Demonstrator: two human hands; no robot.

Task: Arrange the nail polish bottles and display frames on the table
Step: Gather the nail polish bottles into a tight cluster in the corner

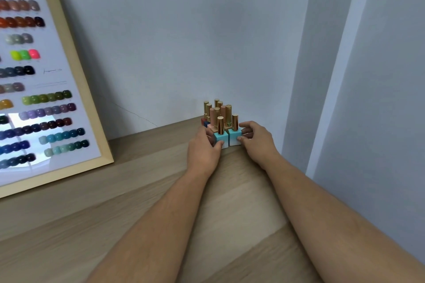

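Note:
A tight cluster of several nail polish bottles [218,119] with gold and pink caps stands at the far end of the wooden table [128,202], against the wall. Two light blue bottles are at its front. My left hand [203,148] grips the left blue bottle [221,138], thumb on its front face. My right hand [257,141] pinches the right blue bottle [235,136]. A large display frame [69,71] with rows of coloured nail swatches leans against the wall at the left.
The grey wall [195,41] runs behind the table. A wall corner and pillar [326,99] close off the right side just past the bottles. Bare wooden surface lies between the frame and the bottles.

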